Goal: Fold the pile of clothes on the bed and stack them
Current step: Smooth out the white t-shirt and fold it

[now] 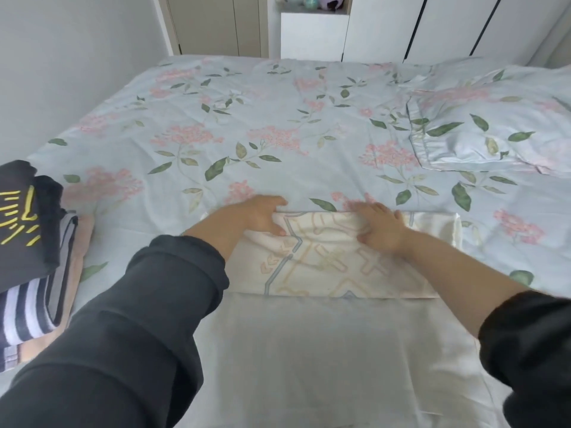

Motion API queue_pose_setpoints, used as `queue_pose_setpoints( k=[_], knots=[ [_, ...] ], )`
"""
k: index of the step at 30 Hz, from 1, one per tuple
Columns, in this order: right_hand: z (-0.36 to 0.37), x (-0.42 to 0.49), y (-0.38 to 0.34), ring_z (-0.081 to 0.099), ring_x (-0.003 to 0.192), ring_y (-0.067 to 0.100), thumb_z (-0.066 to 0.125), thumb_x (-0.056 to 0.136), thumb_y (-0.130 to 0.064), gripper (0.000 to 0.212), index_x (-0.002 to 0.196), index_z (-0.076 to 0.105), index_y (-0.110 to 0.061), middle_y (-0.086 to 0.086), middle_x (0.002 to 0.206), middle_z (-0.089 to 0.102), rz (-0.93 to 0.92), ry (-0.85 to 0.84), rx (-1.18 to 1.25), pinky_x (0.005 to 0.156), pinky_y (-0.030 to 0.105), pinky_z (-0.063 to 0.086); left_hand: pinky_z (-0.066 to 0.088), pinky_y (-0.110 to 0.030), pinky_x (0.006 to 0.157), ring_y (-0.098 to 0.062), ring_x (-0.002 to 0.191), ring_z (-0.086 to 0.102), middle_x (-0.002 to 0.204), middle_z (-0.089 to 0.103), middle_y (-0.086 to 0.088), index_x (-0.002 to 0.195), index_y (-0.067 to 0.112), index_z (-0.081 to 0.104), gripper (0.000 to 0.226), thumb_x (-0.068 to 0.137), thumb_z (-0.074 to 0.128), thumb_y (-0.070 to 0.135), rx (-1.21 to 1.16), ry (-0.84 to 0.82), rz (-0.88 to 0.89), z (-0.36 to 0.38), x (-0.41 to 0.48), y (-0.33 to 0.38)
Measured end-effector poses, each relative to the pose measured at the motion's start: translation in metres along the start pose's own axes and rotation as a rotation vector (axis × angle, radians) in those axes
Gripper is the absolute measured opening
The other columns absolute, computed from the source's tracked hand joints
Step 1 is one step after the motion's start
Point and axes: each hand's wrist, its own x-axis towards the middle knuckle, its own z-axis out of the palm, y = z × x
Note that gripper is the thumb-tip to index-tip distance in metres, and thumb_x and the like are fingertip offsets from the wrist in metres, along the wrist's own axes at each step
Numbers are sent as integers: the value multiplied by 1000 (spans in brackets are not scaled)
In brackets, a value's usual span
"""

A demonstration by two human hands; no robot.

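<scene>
A cream garment (324,335) with a pastel line print lies flat on the bed in front of me, its far part folded back so the print (324,264) faces up. My left hand (262,216) grips the far left edge of that fold, thumb on top and fingers curled round the edge. My right hand (381,227) lies flat on the far right of the fold, fingers spread; it is blurred. A stack of folded clothes (27,254) sits at the left edge: a black piece with yellow marks on top, striped and beige pieces below.
The bed (247,118) wears a pale blue floral cover. A matching pillow (494,125) lies at the far right. White wardrobe doors (432,26) and a wall stand beyond the bed's far edge.
</scene>
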Motion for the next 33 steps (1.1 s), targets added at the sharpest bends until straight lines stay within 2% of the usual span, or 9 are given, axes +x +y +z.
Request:
queue_pose_setpoints(
  k=[4,7,9,14,19,25,28,31,33],
  knots=[
    [-41,17,1,41,127,26,78,74,-32,90,147,27,-16,6,142,42,44,-257,-205,104,34,35,39,-34,95,-19,109,47,125,49,2,126,19,47,66,72,79,40,168,-273,-100,-25,-2,-1],
    [-58,16,2,52,90,20,83,67,-22,62,121,56,-6,0,94,54,38,-301,-329,73,26,39,43,-38,98,-23,106,53,113,55,0,118,13,58,58,70,82,36,314,-338,-166,-42,-8,1],
    [-74,16,1,57,86,23,83,66,-21,49,107,64,-4,4,91,60,14,-205,-379,69,26,41,47,-37,91,-24,99,55,109,56,-1,115,9,58,55,71,82,31,298,-256,-176,-59,-14,2],
    [-131,22,-2,58,107,31,75,71,-16,39,108,63,-10,13,114,61,2,203,-357,84,34,46,49,-38,85,-31,103,57,112,60,-11,110,7,61,44,75,76,28,353,180,-125,-113,-26,9],
    [-109,5,5,58,104,28,53,81,-7,17,94,50,-18,9,105,64,18,357,-497,95,39,34,41,-31,65,-29,94,60,100,62,-7,106,14,61,21,85,58,18,611,397,-148,-84,-36,16],
    [-81,-41,25,59,81,33,60,77,-10,16,93,58,-7,14,81,64,-88,613,-410,82,39,34,36,-32,57,-31,83,58,92,57,-9,95,8,54,14,82,56,13,607,623,91,-46,-75,-1],
    [-64,-79,27,57,69,36,68,65,-1,21,84,59,-2,17,70,60,-163,705,-339,74,40,36,44,-36,61,-30,88,58,96,58,-9,100,8,58,21,79,59,12,584,619,195,-22,-102,-3],
    [-37,-120,30,55,58,36,67,51,15,29,76,59,2,20,64,55,-299,773,-302,56,38,42,43,-34,67,-28,93,58,101,58,-6,111,12,57,30,82,58,15,542,485,226,16,-127,-3],
    [-13,-146,32,55,56,36,66,56,7,19,73,58,3,20,64,53,-397,755,-285,48,38,45,36,-30,64,-25,94,59,102,57,-2,115,17,55,31,84,57,19,594,371,243,44,-142,-3]
  ],
)
